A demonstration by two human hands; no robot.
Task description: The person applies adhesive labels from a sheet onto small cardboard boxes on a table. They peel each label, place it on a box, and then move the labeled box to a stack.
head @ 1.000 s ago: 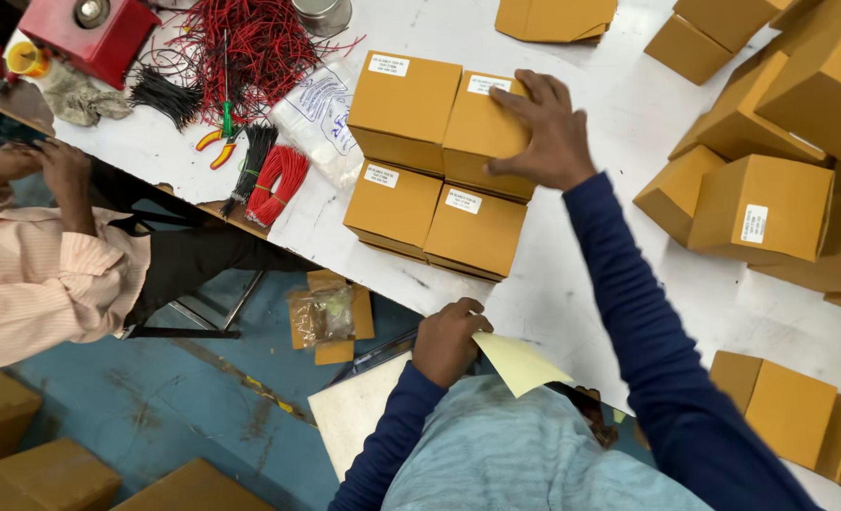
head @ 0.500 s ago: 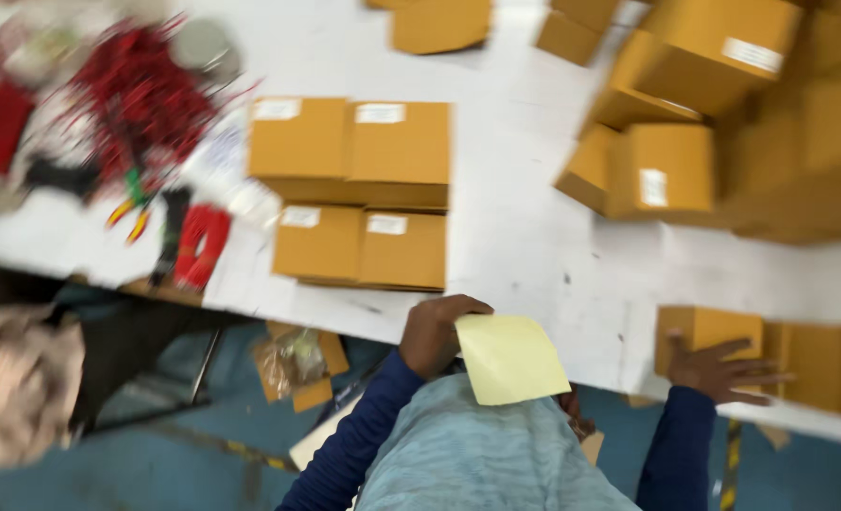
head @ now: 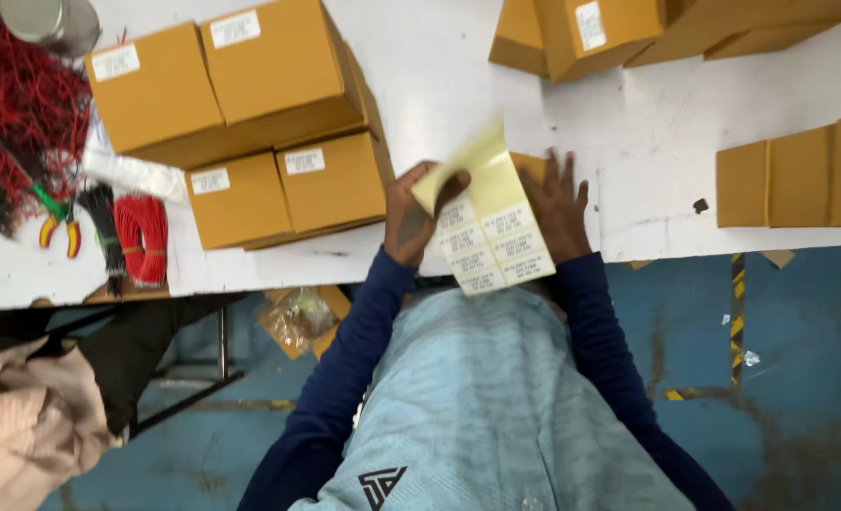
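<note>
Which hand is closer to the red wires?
Left. The left hand, holding the label sheet, is nearer the coiled red wires; the right hand lies beyond the sheet.

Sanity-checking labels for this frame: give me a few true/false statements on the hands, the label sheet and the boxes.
1. The left hand pinches the label sheet. True.
2. The right hand holds pliers. False: it rests behind the sheet; the pliers lie far left on the table.
3. The four stacked boxes carry white labels. True.
4. The sheet has no labels left. False: rows of labels remain.
</note>
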